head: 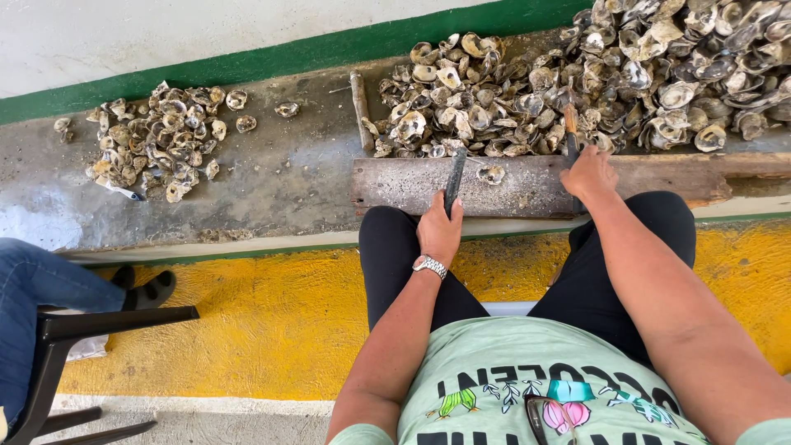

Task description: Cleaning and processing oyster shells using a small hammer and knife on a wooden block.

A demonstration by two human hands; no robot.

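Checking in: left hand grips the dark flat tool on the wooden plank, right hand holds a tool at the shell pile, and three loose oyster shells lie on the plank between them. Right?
Not quite. The head view shows only one loose oyster shell on the wooden plank, not three. The rest stands: the left hand grips the dark flat tool, and the right hand holds a tool at the shell pile.

oyster shells (577, 82): grey-brown, cream insides | plank (527, 185): weathered grey-brown | tool (454, 177): dark grey | floor (272, 313): yellow, mottled | wall stripe (272, 58): green under white | trousers (387, 255): black | shirt (494, 371): pale green, black lettering, pink-green print | watch (430, 265): silver
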